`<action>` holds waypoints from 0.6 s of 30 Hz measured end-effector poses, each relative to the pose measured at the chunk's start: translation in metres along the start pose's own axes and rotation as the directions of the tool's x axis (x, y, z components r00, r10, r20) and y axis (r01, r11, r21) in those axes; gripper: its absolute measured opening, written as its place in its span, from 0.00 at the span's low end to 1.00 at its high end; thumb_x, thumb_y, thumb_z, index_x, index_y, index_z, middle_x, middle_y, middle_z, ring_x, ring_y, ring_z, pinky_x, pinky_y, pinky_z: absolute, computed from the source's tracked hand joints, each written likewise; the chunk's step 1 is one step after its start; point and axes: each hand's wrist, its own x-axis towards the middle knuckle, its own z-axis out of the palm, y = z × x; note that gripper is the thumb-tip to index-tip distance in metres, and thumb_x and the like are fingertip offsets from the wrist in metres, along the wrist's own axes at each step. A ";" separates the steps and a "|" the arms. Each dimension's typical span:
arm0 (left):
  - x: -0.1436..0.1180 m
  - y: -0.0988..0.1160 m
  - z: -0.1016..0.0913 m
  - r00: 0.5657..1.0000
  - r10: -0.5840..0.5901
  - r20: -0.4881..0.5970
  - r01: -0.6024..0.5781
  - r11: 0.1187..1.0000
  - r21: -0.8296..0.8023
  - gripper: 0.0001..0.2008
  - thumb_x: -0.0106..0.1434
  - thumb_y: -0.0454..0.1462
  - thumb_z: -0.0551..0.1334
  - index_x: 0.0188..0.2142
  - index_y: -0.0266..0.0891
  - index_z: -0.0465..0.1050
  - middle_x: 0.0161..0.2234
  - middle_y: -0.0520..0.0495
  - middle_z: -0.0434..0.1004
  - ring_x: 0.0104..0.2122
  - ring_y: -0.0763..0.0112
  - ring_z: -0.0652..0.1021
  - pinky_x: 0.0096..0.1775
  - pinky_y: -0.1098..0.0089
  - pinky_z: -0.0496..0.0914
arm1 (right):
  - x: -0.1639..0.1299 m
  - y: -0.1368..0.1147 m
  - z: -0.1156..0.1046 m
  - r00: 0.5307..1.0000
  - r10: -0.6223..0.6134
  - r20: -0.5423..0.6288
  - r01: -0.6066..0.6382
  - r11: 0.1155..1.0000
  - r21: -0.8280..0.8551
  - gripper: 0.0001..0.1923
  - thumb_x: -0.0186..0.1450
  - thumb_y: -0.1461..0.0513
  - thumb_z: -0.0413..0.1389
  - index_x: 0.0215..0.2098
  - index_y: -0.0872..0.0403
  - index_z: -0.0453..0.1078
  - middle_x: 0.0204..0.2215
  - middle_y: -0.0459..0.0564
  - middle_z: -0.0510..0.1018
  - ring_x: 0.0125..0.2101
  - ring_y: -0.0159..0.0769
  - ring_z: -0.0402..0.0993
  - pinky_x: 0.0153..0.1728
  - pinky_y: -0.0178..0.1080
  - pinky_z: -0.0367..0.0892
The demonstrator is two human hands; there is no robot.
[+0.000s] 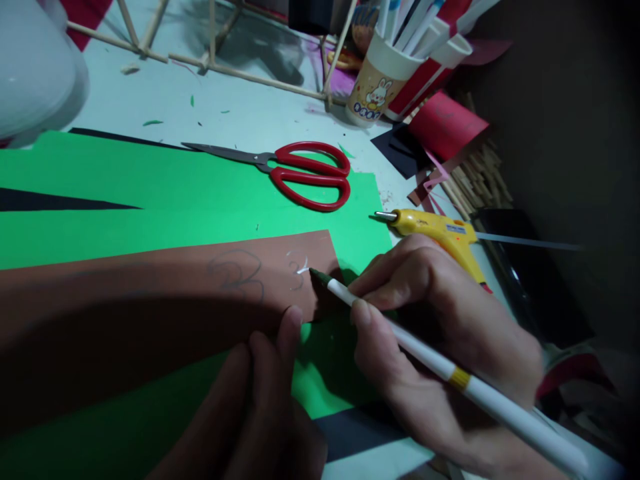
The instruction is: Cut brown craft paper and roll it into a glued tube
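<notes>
My right hand (440, 333) grips a white marker pen (430, 357) with a gold band and a dark tip. That tip touches a brown paper strip (175, 293) near its right end, at a pale, shiny stroke among faint pencil curves. More pencilled loops show to the left. My left hand (270, 400) is bent at the strip's lower edge, its fingertips pressed together on the paper; part of it lies in shadow. Under the strip is a green sheet (165, 173). Red-handled scissors (310, 177) rest on this sheet above the strip.
A yellow glue gun (435, 227) lies beyond my right hand. Behind it are a bunny-print paper cup (375, 87) of pens, a red paper roll (447, 127) and a bundle of sticks (480, 173). A wooden stick frame (240, 73) stands at the back. Black paper pieces lie around.
</notes>
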 end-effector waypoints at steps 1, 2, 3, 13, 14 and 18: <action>0.000 0.000 -0.001 1.000 0.018 0.010 -0.018 1.000 0.006 0.10 0.72 0.37 0.52 0.42 0.35 0.70 0.55 0.35 0.75 0.67 0.42 0.59 0.68 0.50 0.54 | 0.000 0.000 0.000 1.000 -0.007 -0.008 0.007 1.000 0.012 0.08 0.67 0.66 0.57 0.34 0.50 0.61 0.32 0.47 0.72 0.30 0.36 0.70 0.28 0.43 0.70; 0.000 -0.001 -0.001 0.999 0.038 0.009 -0.038 0.999 0.015 0.10 0.72 0.37 0.52 0.42 0.35 0.70 0.54 0.34 0.76 0.67 0.41 0.60 0.67 0.50 0.55 | 0.000 0.000 0.000 1.000 -0.016 -0.012 0.016 1.000 0.027 0.08 0.67 0.67 0.57 0.34 0.50 0.62 0.31 0.47 0.71 0.30 0.35 0.70 0.29 0.43 0.70; 0.000 -0.001 -0.001 0.999 0.051 -0.014 -0.051 0.998 0.021 0.10 0.71 0.38 0.53 0.41 0.35 0.70 0.52 0.34 0.77 0.67 0.41 0.61 0.67 0.50 0.56 | 0.000 -0.001 0.000 1.000 -0.020 -0.011 0.021 0.999 0.036 0.08 0.66 0.68 0.57 0.34 0.51 0.62 0.31 0.46 0.71 0.30 0.35 0.70 0.29 0.42 0.70; 0.002 -0.001 -0.004 0.997 0.075 0.035 -0.078 0.994 0.075 0.09 0.69 0.35 0.53 0.44 0.35 0.70 0.50 0.35 0.78 0.56 0.45 0.72 0.63 0.48 0.61 | -0.011 -0.008 -0.002 1.000 -0.002 0.010 0.002 1.000 -0.020 0.08 0.66 0.65 0.58 0.32 0.51 0.63 0.30 0.45 0.71 0.28 0.31 0.70 0.24 0.36 0.69; 0.002 -0.001 -0.005 0.997 0.072 0.031 -0.074 0.994 0.079 0.09 0.69 0.35 0.54 0.44 0.34 0.70 0.50 0.35 0.77 0.58 0.44 0.71 0.63 0.49 0.61 | -0.012 -0.007 -0.002 1.000 -0.014 0.015 0.014 1.000 -0.023 0.08 0.66 0.65 0.58 0.31 0.51 0.63 0.30 0.45 0.71 0.28 0.31 0.70 0.24 0.36 0.70; 0.005 -0.001 -0.004 0.995 0.099 0.025 -0.101 0.990 0.095 0.16 0.68 0.37 0.55 0.50 0.29 0.70 0.53 0.34 0.73 0.62 0.40 0.65 0.63 0.50 0.60 | -0.014 -0.006 -0.002 1.000 -0.006 0.022 0.006 1.000 -0.016 0.08 0.67 0.64 0.59 0.31 0.51 0.64 0.29 0.45 0.70 0.28 0.31 0.72 0.24 0.34 0.72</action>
